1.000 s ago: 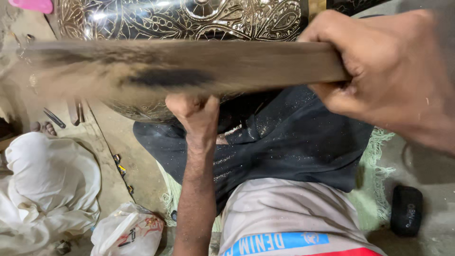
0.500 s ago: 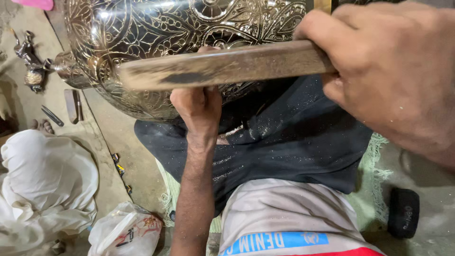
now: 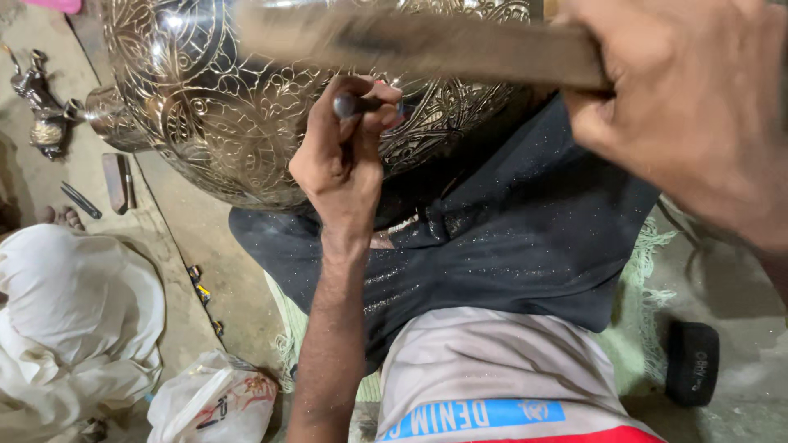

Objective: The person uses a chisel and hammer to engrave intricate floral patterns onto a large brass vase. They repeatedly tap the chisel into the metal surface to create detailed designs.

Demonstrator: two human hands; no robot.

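A large round metal vessel (image 3: 222, 107) with engraved floral patterns rests on my lap, over a dark cloth (image 3: 509, 238). My left hand (image 3: 341, 160) grips a small dark metal chisel (image 3: 357, 104) whose tip points against the vessel's engraved wall. My right hand (image 3: 698, 107) is clenched on the end of a flat wooden mallet (image 3: 427, 45), which is blurred and raised above the chisel's head at the top of the view.
Another person in white clothing (image 3: 74, 320) sits at the lower left on the dusty floor. Small tools (image 3: 115, 180) and a metal figurine (image 3: 41, 107) lie at the left. A plastic bag (image 3: 213, 402) sits at the bottom; a black block (image 3: 691, 363) lies right.
The wooden mallet has swung upward and away from my left hand, uncovering the chisel. The view has shifted so more of the engraved vessel shows.
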